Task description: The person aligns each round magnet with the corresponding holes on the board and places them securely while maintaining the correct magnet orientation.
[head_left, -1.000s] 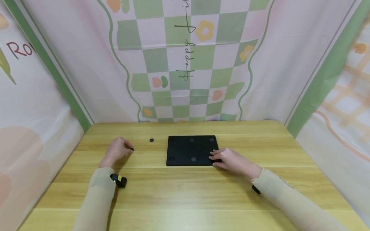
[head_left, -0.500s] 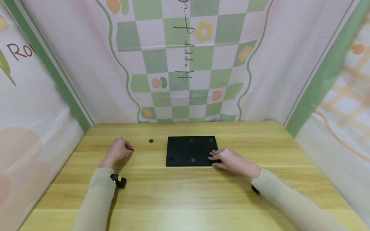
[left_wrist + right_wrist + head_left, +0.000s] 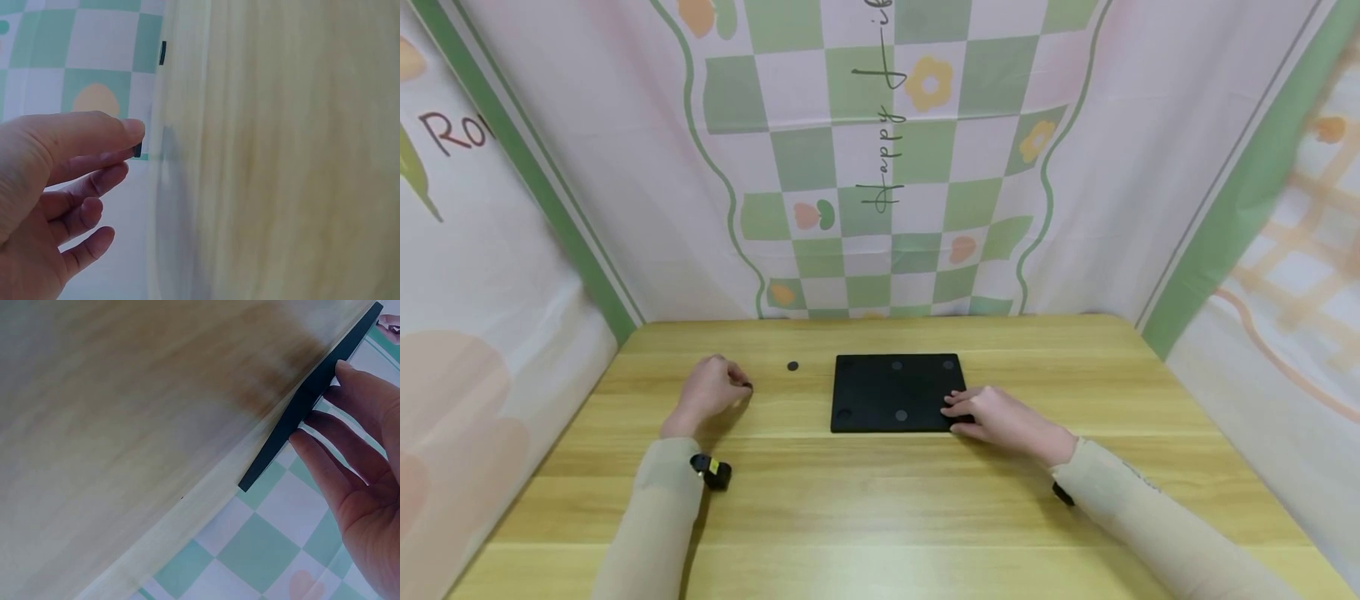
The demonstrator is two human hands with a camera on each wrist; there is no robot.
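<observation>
My left hand (image 3: 709,390) pinches a small dark disc (image 3: 137,150) between thumb and forefinger, just above the table at the left. The other fingers of that hand are loosely bent. Beyond it, to the right, a second dark disc (image 3: 793,366) lies flat on the wood. A flat black rectangular board (image 3: 872,387) lies near the table's middle. Greyish round spots (image 3: 901,415) show on it, and darker rings (image 3: 845,414) mark its left corners. My right hand (image 3: 996,417) rests its fingertips on the board's near right corner, which it hides.
The wooden table (image 3: 865,517) reaches back to a hanging cloth (image 3: 917,208) with green checks. More printed cloth (image 3: 497,275) hangs on both sides. A small black camera (image 3: 715,472) is strapped to my left wrist.
My left hand has shifted slightly to the right with the disc in its pinch. The right hand, the board and the loose disc stay where they were.
</observation>
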